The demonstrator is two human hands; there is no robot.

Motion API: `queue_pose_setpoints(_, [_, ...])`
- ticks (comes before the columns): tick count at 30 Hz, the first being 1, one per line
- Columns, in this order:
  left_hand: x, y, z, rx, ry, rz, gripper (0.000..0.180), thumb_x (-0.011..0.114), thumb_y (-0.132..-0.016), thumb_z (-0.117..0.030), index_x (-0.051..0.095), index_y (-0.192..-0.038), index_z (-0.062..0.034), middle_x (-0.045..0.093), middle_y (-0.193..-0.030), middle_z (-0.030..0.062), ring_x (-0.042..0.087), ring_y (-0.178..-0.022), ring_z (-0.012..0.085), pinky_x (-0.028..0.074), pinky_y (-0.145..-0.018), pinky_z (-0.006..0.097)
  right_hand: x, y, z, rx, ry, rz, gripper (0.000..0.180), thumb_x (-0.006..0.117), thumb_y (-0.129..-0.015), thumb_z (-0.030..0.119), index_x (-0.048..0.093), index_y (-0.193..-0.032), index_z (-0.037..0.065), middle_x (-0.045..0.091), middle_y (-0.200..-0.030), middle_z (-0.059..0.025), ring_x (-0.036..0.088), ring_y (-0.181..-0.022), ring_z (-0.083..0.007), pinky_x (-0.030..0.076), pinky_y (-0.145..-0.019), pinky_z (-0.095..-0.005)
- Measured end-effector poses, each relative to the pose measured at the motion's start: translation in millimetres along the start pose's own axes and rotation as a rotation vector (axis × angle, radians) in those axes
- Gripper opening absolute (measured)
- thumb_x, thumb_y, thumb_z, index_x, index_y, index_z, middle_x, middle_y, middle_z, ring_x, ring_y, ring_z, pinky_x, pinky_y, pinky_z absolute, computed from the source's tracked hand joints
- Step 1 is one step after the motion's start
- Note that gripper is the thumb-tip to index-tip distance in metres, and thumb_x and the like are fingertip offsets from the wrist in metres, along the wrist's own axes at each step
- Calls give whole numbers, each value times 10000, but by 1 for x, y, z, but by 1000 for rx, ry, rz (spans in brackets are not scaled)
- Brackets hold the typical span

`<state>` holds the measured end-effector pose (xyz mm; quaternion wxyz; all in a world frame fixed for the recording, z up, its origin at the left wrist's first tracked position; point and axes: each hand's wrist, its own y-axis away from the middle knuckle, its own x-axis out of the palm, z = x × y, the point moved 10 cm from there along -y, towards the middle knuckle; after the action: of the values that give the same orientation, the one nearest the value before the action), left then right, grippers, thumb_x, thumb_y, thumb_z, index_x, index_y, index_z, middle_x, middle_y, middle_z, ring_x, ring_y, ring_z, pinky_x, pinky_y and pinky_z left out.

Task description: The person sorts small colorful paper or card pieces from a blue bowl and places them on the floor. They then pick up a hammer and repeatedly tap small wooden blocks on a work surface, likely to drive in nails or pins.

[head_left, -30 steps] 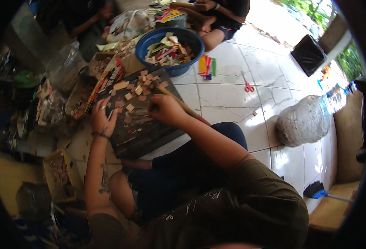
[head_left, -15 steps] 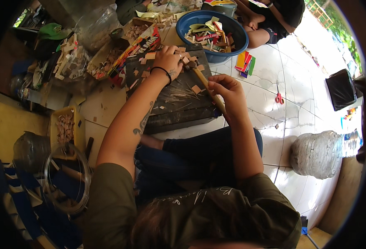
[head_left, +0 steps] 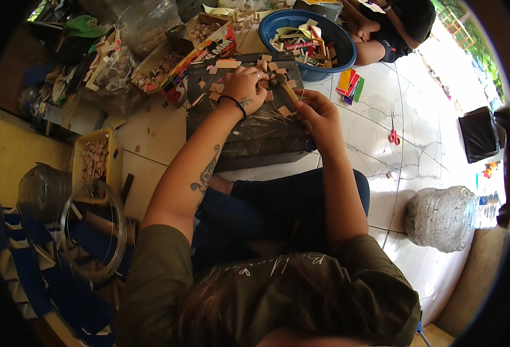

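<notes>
Since half a second ago both hands have slid a little lower in the head view, and the dark wooden work board (head_left: 249, 130) now lies more squarely in front of the person's knees.

Left hand (head_left: 243, 88) rests palm down on the board's far half, fingers curled and pressed onto a small tan wooden square (head_left: 215, 88), seemingly to pin it in place. Right hand (head_left: 318, 115), at the board's right edge, is closed around the wooden handle of a small hammer (head_left: 285, 88), whose dark head sits just beside the left fingertips, placed for tapping. More tan squares (head_left: 266, 62) lie scattered along the board's far edge, within easy reach. Beyond the board stands a blue basin (head_left: 342, 49) of coloured scraps; red-handled scissors (head_left: 393, 136) lie on the tiles to its right, and a yellow tray (head_left: 113, 162) of small pieces sits to its left.
</notes>
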<state>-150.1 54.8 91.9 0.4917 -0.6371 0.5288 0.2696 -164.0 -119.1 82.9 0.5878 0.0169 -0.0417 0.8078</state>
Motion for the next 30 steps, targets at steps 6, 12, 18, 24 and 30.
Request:
queue_pose_setpoints(6, [-1, 12, -15, 81, -130, -11, 343, 650, -750, -275, 658, -1065, -138, 580, -1065, 36, 477, -1103, 223, 372, -896, 394, -8, -2, -3, 23, -60, -41, 221, 617, -862, 161, 644, -1033, 23, 648, -821, -5, 543, -660, -55, 404, -542, -177])
queue_pose_setpoints(12, [3, 13, -19, 52, -118, -9, 278, 711, -722, -306, 654, -934, -135, 592, -1012, 6, 502, -1029, 211, 367, -870, 383, -8, -3, 2, -68, -103, -37, 184, 615, -861, 144, 637, -998, 24, 643, -820, -5, 542, -661, -54, 409, -526, -174])
queue_pose_setpoints(18, [-11, 29, -22, -19, 119, -52, 175, 722, -715, -214, 611, -820, -127, 619, -816, -14, 572, -845, 201, 366, -837, 363, -5, -2, -4, -19, -104, -20, 131, 620, -855, 116, 609, -939, 17, 634, -819, -18, 560, -695, -64, 443, -587, -187])
queue_pose_setpoints(24, [-43, 99, -34, -41, 151, -200, 167, 716, -698, -124, 586, -801, -133, 625, -766, -19, 564, -795, 193, 371, -819, 372, 21, 6, -3, -65, -110, 39, 107, 667, -809, 55, 604, -886, 15, 621, -790, -14, 567, -699, -68, 450, -599, -197])
queue_pose_setpoints(30, [-33, 115, -27, -47, 266, -176, 130, 718, -700, -132, 636, -800, -119, 635, -766, -11, 559, -817, 197, 373, -816, 361, 45, 17, -2, -91, 69, 111, 112, 703, -786, 67, 610, -819, 13, 602, -714, 14, 540, -646, -49, 435, -597, -187])
